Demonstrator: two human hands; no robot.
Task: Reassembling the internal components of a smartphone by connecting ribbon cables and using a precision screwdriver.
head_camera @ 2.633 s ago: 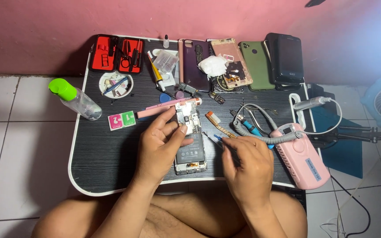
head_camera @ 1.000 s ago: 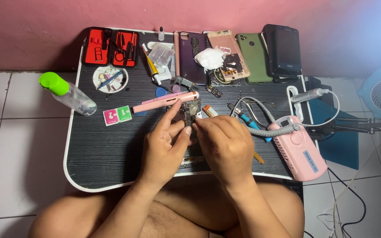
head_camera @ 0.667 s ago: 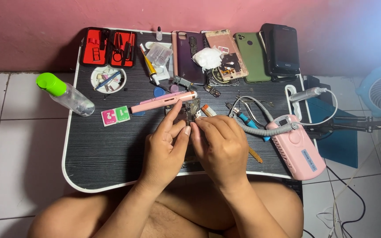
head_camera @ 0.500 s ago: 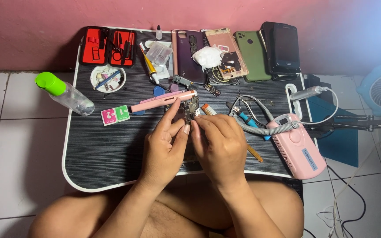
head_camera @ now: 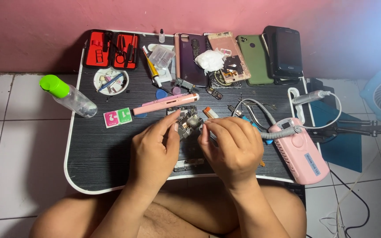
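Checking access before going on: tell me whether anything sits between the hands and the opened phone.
Nothing visible does. The left hand and right hand already rest on the opened phone; the pink pen-shaped tool lies beyond it.

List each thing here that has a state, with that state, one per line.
Left hand: fingertips on the opened phone.
Right hand: fingertips on the same phone.
Opened phone: back off, insides bare, flat on the table.
Bottle: capped, lying on its side.
Tool case: open.
Pink pen tool: lying loose.
Purple phone: face down.
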